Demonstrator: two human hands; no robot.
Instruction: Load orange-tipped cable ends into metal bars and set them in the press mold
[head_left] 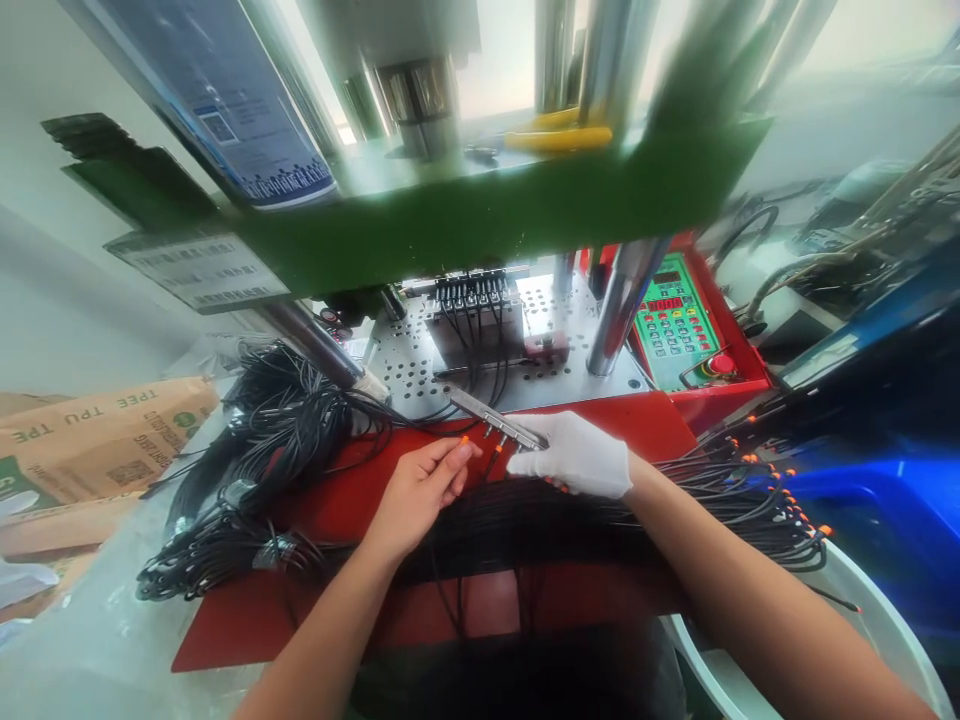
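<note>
My right hand (577, 455), in a white glove, grips a long metal fixture bar (495, 420) that has a few black cables with orange tips plugged into it. My bare left hand (420, 490) pinches one black cable by its orange tip (466, 440), just left of the bar. Both hands hover over a thick bundle of black cables (525, 525) lying across the red table (330, 500). Behind them stands the machine's perforated metal plate (405, 360), where a mold block (480, 325) holds a row of black cables.
A green press frame (480, 210) with steel columns (622, 300) looms overhead. To the right sits a green control panel (675, 320) with a red button. Coiled cable bundles (255, 470) pile at left, beside brown paper sacks (97, 430). At right: orange-tipped cables (757, 490), white tub (862, 620).
</note>
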